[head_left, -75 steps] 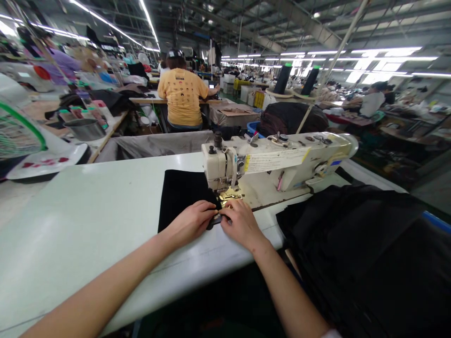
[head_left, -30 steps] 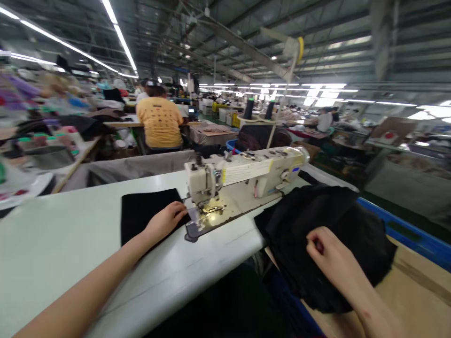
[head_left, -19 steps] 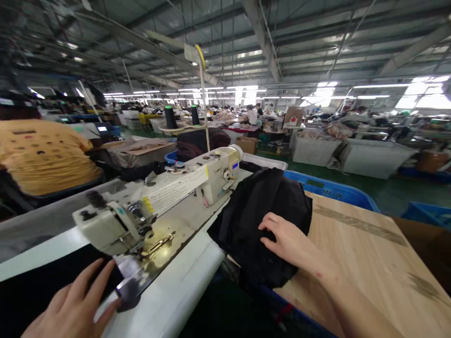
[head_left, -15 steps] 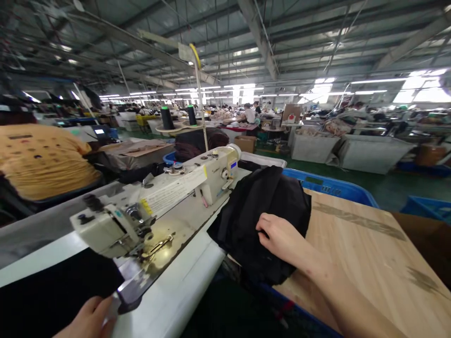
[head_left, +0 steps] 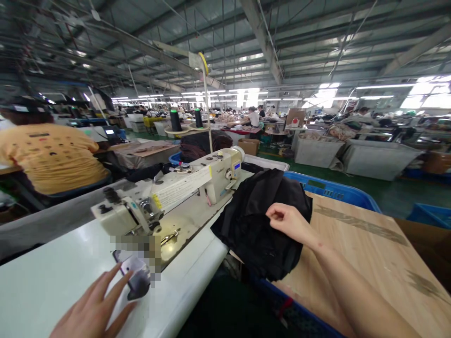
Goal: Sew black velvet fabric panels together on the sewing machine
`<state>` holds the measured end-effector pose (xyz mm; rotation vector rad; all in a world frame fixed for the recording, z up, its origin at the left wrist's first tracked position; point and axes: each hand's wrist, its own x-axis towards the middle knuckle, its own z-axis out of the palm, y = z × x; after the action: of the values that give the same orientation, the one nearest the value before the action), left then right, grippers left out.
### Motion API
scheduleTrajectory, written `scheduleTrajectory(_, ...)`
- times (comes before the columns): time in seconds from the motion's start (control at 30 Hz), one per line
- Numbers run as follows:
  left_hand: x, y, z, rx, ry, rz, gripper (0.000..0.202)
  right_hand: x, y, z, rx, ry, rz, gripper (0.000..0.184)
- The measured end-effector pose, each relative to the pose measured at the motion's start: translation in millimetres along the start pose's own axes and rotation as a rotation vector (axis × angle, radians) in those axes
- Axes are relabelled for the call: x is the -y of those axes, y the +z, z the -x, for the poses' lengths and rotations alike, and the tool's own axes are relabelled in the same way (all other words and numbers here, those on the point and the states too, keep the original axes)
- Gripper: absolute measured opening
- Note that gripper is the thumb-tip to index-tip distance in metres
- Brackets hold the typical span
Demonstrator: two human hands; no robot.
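Observation:
My left hand lies flat on the white table with its fingers spread and nothing in it. Its fingertips are next to the metal plate end of the cream sewing machine. To the machine's right a pile of black fabric rests on the edge of a wooden board. My right hand hovers over that pile, thumb and fingers pinched on its top layer.
A blue bin sits behind the board. A person in a yellow shirt sits with their back to me at the left. Two thread cones stand behind the machine, and grey fabric bins line the aisle at right.
My right hand left the needle area, reached to the black pile and pinched it. My left hand slid along the table; the flat black piece under it is out of view.

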<state>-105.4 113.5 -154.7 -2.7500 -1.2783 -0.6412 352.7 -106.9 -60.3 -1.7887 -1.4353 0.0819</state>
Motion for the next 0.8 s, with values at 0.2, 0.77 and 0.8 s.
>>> scheduleTrajectory(0.2,-117.5,-24.9,12.6,0.409,-0.027,0.639,0.039,1.6,-2.7,3.0,0.034,-0.123,-0.029,0.013)
scheduleTrajectory(0.77,-274.4,23.6,-70.5,0.489,-0.822,1.700,0.049,-130.4,-53.6,14.3,-0.385,0.936,-0.950,0.037)
scheduleTrajectory(0.8,-276.5,22.9,-75.4,0.516,-0.838,1.688,0.048,-130.9,-52.1,7.4,-0.363,0.939,-0.981,0.037)
